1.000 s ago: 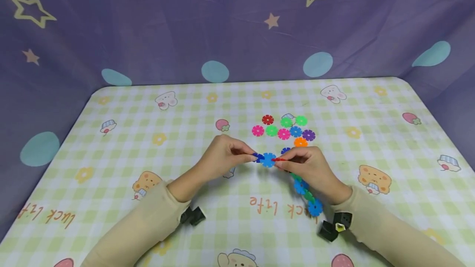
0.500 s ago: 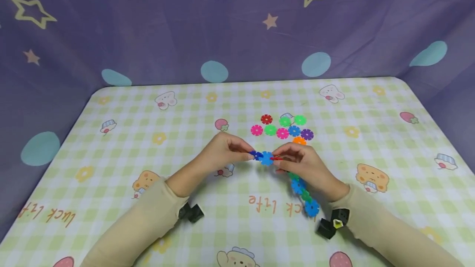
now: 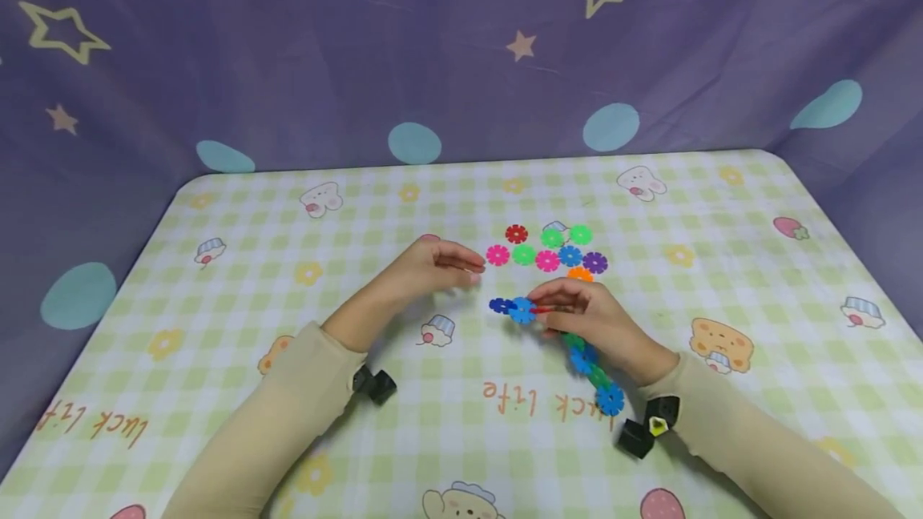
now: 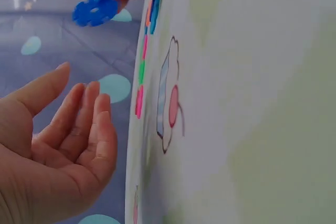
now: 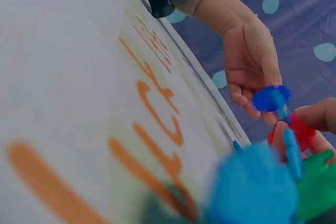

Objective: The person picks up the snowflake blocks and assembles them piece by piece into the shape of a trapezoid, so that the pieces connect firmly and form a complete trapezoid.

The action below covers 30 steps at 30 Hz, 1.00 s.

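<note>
My right hand (image 3: 587, 323) pinches a red snowflake disc (image 5: 300, 131) in a chain of interlocking plastic snowflake discs. A light blue disc (image 3: 522, 310) and then a dark blue disc (image 3: 501, 306) form the chain's left end. Green and blue discs (image 3: 610, 399) trail down from under the palm toward me; the links beneath the hand are hidden. My left hand (image 3: 433, 271) holds nothing, its fingers loosely bent and the thumb apart in the left wrist view. Its fingertips are near a loose pink disc (image 3: 497, 255).
Behind the hands lie several loose discs, among them a red disc (image 3: 516, 234), a green disc (image 3: 524, 255), a purple disc (image 3: 594, 263) and an orange disc (image 3: 580, 273) partly behind the right hand. A checked cloth (image 3: 360, 439) covers the table; a purple curtain (image 3: 303, 46) stands behind.
My left hand has let go of the dark blue disc and moved up and slightly left, toward the loose discs. The right hand still holds the chain in nearly the same place.
</note>
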### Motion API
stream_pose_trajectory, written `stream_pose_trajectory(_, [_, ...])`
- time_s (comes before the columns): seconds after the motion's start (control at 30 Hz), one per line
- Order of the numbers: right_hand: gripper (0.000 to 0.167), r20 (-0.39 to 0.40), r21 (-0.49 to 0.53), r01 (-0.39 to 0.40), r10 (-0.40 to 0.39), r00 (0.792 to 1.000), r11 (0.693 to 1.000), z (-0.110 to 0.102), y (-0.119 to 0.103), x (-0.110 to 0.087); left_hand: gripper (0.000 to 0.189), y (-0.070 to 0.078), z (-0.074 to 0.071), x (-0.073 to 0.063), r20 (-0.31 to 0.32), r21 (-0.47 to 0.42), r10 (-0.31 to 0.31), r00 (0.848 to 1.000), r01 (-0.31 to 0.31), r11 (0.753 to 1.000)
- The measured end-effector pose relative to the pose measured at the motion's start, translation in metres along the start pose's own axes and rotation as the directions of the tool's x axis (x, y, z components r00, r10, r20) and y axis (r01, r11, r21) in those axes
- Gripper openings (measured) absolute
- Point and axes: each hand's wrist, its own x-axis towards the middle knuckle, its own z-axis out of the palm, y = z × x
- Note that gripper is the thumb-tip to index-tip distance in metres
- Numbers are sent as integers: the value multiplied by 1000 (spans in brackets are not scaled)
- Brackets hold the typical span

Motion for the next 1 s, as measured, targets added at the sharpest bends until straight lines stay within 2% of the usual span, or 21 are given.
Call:
stream_pose_trajectory(0.17, [29, 5, -23, -10, 10, 1000, 1000, -1, 0, 0, 34, 4, 1, 16, -1, 86, -52, 999, 52, 995])
stream_pose_trajectory(0.27, [30, 8, -44, 5, -5, 1000, 999, -2, 0, 1, 37, 6, 2, 25, -20, 168, -81, 997, 83, 982])
stream_pose_trajectory(0.37, [31, 9, -43, 23, -23, 1000, 999, -2, -1, 0, 39, 9, 3, 32, -41, 277, -89, 995, 97, 956])
stream_pose_trajectory(0.47, [32, 12, -31, 29, -29, 1000, 999, -2, -2, 0, 41, 9, 5, 40, -53, 376, -67, 996, 82, 923])
stream_pose_trajectory(0.57, [32, 13, -28, 25, -24, 1000, 999, -2, -3, -1, 42, 7, 7, 48, -47, 407, -28, 999, 44, 912])
stream_pose_trajectory(0.67, [31, 11, -31, 26, -26, 1000, 999, -3, -3, 0, 41, 8, 10, 54, -44, 422, -18, 999, 35, 906])
stream_pose_trajectory(0.87, [30, 23, 7, 47, -47, 999, 999, -5, -3, 0, 36, 13, 16, 57, -62, 557, -32, 998, 61, 828])
stream_pose_trajectory(1.0, [31, 38, 40, 66, -68, 997, 997, -7, -3, 0, 33, 15, 17, 58, -71, 579, -32, 997, 67, 813])
